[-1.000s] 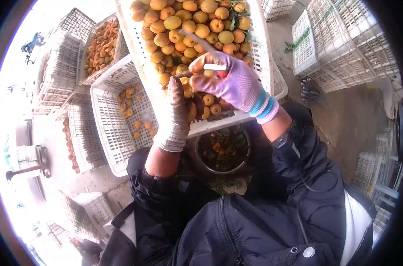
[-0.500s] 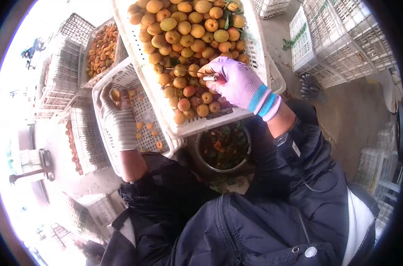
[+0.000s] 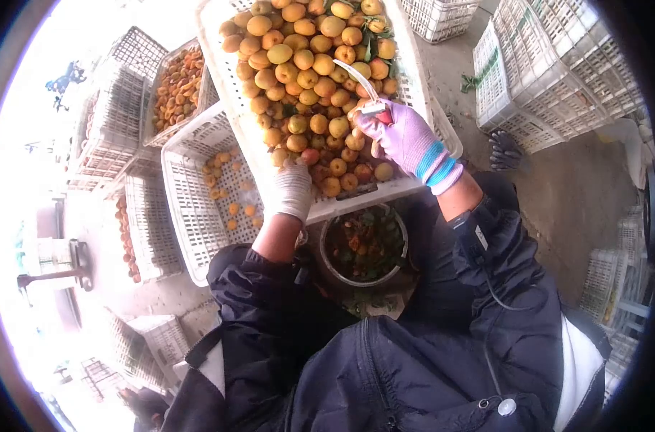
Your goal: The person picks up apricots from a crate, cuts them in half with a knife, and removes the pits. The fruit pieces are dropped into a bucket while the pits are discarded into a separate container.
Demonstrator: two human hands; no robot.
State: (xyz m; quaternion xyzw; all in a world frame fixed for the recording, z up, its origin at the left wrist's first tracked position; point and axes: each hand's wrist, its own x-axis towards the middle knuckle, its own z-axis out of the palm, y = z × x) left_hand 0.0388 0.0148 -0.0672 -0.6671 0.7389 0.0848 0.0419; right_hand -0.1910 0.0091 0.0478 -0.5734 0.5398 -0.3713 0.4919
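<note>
My right hand point(image 3: 403, 140), in a purple glove with blue bands at the cuff, is closed on a knife point(image 3: 356, 76). Its thin curved blade points up and left over whole apricots point(image 3: 298, 72) heaped in a white plastic crate point(image 3: 234, 108). My left hand point(image 3: 291, 193) wears a whitish glove and reaches over the near rim of that crate. Its fingers curl against a reddish apricot point(image 3: 311, 156); the fingertips are partly hidden among the fruit. Left of and below the heap, a second white crate point(image 3: 190, 169) holds several apricot halves point(image 3: 216, 173).
Between my knees stands a round metal basin point(image 3: 363, 245) with leaves and scraps. Stacked crates rise at left point(image 3: 111, 108) and right point(image 3: 558, 65). Another crate of cut apricots point(image 3: 177, 83) is at the upper left. A dark glove point(image 3: 505, 151) lies on the floor.
My left hand has moved right, from the crate of halves to the near edge of the apricot heap. My right hand shifted slightly right, and the knife blade swung from pointing left to pointing up.
</note>
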